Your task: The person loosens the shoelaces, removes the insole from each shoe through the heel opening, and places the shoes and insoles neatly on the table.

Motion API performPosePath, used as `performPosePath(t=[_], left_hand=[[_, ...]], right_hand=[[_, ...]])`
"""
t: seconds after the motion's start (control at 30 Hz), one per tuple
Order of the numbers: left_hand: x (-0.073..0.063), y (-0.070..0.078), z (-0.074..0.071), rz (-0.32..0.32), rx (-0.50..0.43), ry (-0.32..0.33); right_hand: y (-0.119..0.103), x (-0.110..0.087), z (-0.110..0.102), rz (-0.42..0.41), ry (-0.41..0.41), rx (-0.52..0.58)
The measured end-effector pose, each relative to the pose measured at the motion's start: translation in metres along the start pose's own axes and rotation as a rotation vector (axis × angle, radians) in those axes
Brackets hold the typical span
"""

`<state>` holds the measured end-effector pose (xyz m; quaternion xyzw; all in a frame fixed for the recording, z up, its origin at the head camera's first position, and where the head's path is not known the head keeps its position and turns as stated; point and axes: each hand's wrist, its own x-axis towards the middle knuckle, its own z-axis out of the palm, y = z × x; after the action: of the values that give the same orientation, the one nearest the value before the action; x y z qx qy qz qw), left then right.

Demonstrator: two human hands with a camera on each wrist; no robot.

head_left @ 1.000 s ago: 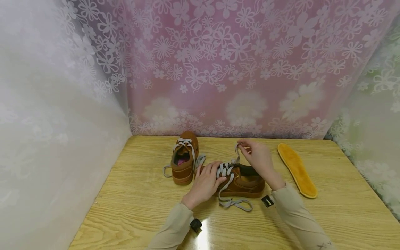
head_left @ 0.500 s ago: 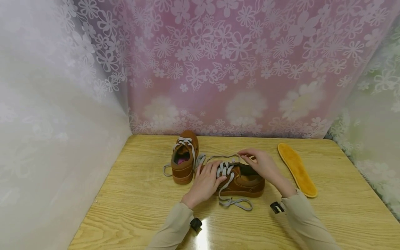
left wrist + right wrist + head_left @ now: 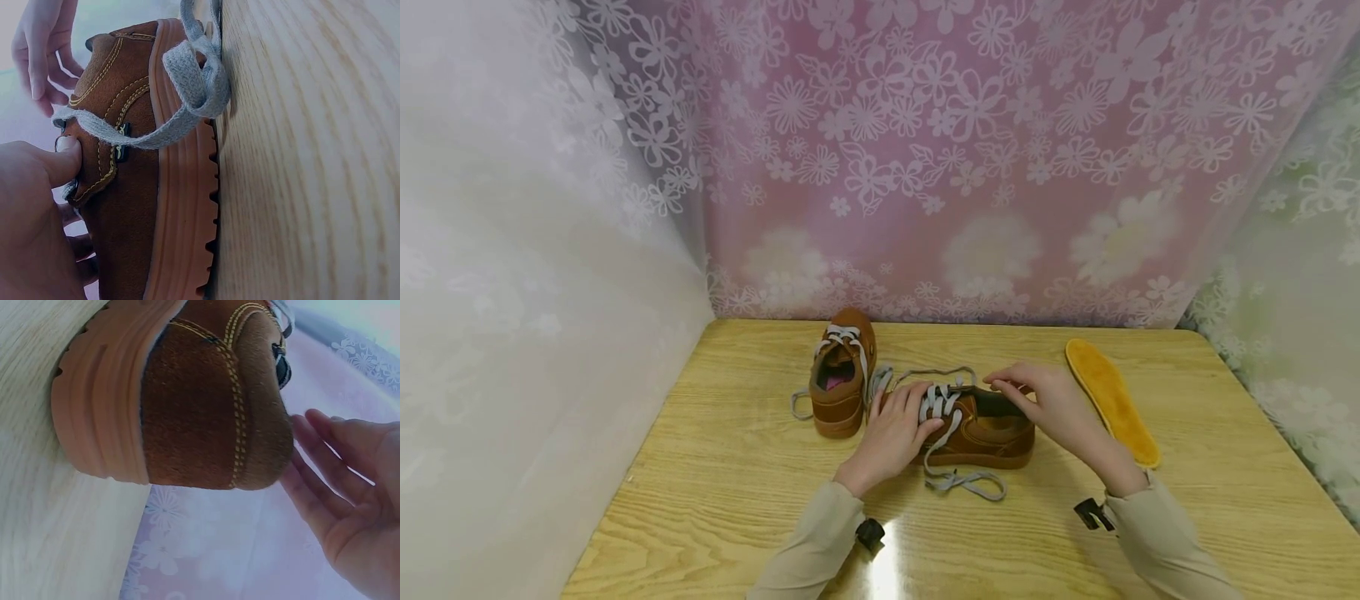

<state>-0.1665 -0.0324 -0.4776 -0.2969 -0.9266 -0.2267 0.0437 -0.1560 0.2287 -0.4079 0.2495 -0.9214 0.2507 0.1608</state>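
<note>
A brown suede shoe [image 3: 988, 442] with a gum-coloured sole lies across the table, toe to the left. My left hand [image 3: 891, 429] grips its front part, thumb on the near side by the lacing and fingers over the far side. Grey shoelaces [image 3: 144, 139] cross the tongue; one end trails on the near side in a knotted loop, the other lies behind the shoe. My right hand [image 3: 1056, 408] hovers at the shoe's opening with nothing held. In the right wrist view its loosely bent fingers [image 3: 331, 478] are right by the heel collar [image 3: 265, 437].
A matching brown shoe [image 3: 837, 412] stands to the left, toe pointing away, with something pink inside. At the right lies a fuzzy yellow insole [image 3: 1108, 396]. The wooden table [image 3: 722, 500] ends at a floral curtain [image 3: 850, 208] behind.
My right hand has let go of the lace end and drawn back right and down to the shoe's opening. That lace now lies behind the shoe. The left hand stays in place.
</note>
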Motion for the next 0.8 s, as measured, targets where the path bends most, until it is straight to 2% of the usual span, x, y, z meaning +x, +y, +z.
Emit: performPosePath(t=[0.17,0.43,0.8], left_hand=[[0.0,0.001,-0.002,-0.005,-0.009,-0.008],[0.0,0.0,-0.002,0.001,-0.013,-0.005],[-0.001,-0.001,-0.001,0.001,-0.033,-0.009]], right_hand=[[-0.002,0.002,-0.005,0.0,-0.112,-0.024],[-0.006,0.013,-0.012,0.066,-0.375,-0.019],[-0.007,0.044,-0.009,0.177,-0.761,0.102]])
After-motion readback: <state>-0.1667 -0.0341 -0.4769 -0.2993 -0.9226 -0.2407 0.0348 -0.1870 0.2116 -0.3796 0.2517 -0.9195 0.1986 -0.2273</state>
